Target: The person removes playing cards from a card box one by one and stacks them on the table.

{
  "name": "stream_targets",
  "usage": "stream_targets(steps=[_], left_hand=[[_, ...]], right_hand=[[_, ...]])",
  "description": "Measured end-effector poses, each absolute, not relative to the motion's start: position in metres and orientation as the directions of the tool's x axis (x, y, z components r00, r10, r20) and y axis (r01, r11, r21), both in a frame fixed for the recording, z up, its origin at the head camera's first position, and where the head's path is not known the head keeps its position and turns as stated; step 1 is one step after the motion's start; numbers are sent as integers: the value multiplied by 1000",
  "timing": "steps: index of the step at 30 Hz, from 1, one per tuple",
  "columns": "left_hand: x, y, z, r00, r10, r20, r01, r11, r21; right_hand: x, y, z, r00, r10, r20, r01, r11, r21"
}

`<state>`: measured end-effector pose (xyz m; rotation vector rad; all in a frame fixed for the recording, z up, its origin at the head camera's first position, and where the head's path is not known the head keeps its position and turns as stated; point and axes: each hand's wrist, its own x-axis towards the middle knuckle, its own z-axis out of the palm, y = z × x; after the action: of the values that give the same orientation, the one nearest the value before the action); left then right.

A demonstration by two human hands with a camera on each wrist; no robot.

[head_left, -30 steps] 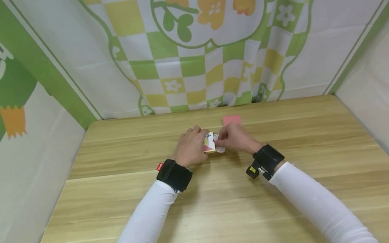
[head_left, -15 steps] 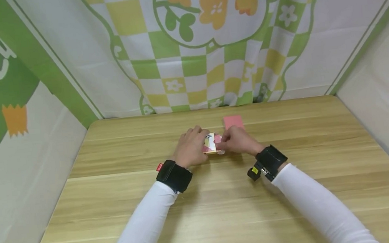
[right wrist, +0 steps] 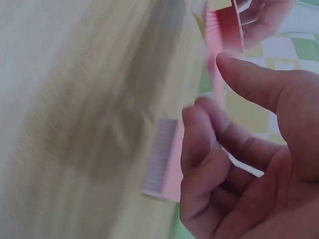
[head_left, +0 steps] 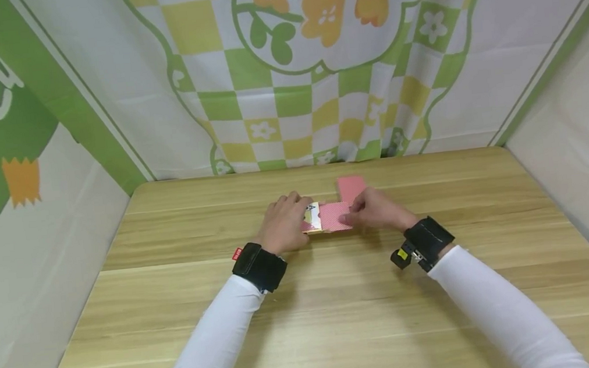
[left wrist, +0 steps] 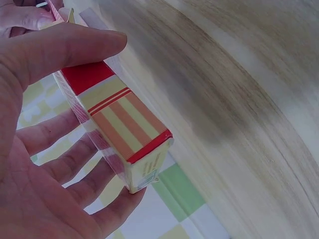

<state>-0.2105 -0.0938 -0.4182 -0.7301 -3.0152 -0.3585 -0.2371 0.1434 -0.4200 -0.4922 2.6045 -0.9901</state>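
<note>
My left hand (head_left: 283,223) grips a playing-card box (left wrist: 119,114), its thumb over one narrow striped side and its fingers on the opposite side. The box's printed face shows a letter A in the head view. From its right end sticks a red-patterned playing card (head_left: 332,217), flat and partly inside the box; how many cards are there I cannot tell. My right hand (head_left: 380,211) pinches the outer end of it between thumb and fingers. Just behind, a pink-backed deck of cards (head_left: 351,187) lies on the table, its layered edges (right wrist: 160,157) visible in the right wrist view.
The wooden table (head_left: 338,320) extends all round the hands. A checked floral curtain (head_left: 287,103) hangs along its back edge, with pale cloth walls (head_left: 569,78) at both sides. Each wrist wears a black strap (head_left: 261,267).
The right hand has moved to the right, drawing the red-patterned card out of the box. The left hand stays nearly in place with the box, shifted slightly left.
</note>
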Motion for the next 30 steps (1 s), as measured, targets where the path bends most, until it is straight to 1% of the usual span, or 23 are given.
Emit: stream_targets(steps=[3, 6, 8, 10, 12, 14, 16, 21, 30], left_hand=[[-211, -95, -420, -890, 451, 68, 454, 862, 224], [-212, -95, -420, -890, 450, 73, 454, 862, 225], [-213, -95, -421, -890, 450, 77, 455, 863, 221], [-214, -94, -421, -890, 449, 76, 455, 865, 212], [-214, -94, -421, -890, 451, 72, 455, 866, 208], [-214, -93, -421, -889, 453, 72, 457, 865, 207], [-214, -92, -421, -889, 452, 74, 457, 864, 211], [-214, -92, -421, -892, 445, 80, 451, 865, 218], [-215, -100, -423, -893, 439, 94, 449, 864, 229]], right_hand=[[-238, 142, -411, -904, -413, -106, -269, 744, -612], [-241, 136, -402, -885, -466, -12, -396, 765, -508], [-243, 129, -398, -841, -540, 36, -500, 749, -434], [-245, 123, -397, -778, -625, 60, -598, 708, -375], [-246, 117, -399, -720, -691, 69, -667, 662, -343], [-246, 112, -401, -681, -728, 74, -706, 627, -330], [-246, 109, -403, -668, -741, 72, -715, 612, -339], [-248, 111, -406, -685, -727, 50, -695, 630, -347], [-255, 131, -405, -705, -709, 14, -665, 654, -362]])
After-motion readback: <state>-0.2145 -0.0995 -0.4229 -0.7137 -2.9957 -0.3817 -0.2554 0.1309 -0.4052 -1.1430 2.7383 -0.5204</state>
